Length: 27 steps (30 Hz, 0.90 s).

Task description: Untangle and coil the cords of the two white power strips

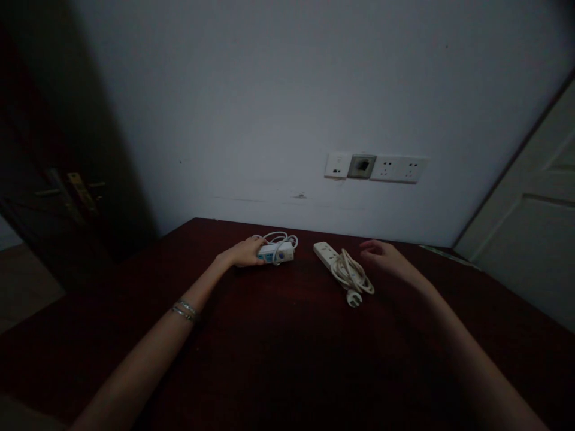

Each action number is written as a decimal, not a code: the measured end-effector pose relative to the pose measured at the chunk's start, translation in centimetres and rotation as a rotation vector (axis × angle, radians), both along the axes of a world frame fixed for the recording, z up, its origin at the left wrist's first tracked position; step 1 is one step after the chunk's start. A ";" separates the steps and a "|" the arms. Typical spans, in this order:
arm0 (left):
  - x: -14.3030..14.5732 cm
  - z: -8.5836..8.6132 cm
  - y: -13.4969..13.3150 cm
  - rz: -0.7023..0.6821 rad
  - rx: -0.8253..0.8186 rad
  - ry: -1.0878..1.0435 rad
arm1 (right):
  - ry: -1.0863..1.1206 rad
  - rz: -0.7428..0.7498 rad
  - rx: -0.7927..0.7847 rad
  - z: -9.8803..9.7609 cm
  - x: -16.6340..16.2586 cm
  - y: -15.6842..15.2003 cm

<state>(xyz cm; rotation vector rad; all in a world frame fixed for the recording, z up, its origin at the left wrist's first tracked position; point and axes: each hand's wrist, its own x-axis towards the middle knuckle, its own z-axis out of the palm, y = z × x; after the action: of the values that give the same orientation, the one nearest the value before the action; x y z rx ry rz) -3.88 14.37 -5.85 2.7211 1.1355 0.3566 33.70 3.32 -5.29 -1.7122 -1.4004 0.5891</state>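
Observation:
My left hand is closed around the left end of a white power strip with a blue face, thumb in front and fingers behind. A white cord is looped over this strip, which rests on the dark red table. To its right lies a second, cream-coloured power strip, set at a slant. Its bundled cord covers the nearer half, and its plug points towards me. Just right of that cord hovers my right hand, holding nothing, with fingers loosely bent and the thumb apart.
Behind the table stands a pale wall with a row of socket plates and a grey-framed outlet. A dark door with a brass handle is at the left. At the right a white panelled door borders the table.

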 end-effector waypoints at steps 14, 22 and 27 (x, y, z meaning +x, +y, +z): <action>4.3 2.9 -3.7 -0.056 -0.073 -0.567 | -0.106 0.158 -0.284 -3.8 0.0 0.4; 6.6 1.0 -4.8 -0.066 -0.492 -0.679 | -0.160 0.115 -0.235 -5.8 -0.5 1.5; 7.2 0.5 -5.2 -0.127 -0.615 -0.678 | -0.223 0.085 -0.224 -6.0 -0.8 1.6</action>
<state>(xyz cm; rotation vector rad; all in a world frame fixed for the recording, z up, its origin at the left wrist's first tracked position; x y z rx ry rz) 3.37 9.22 -5.32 1.8937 0.7134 0.7008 32.95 4.90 -11.33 -1.9510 -1.6196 0.6369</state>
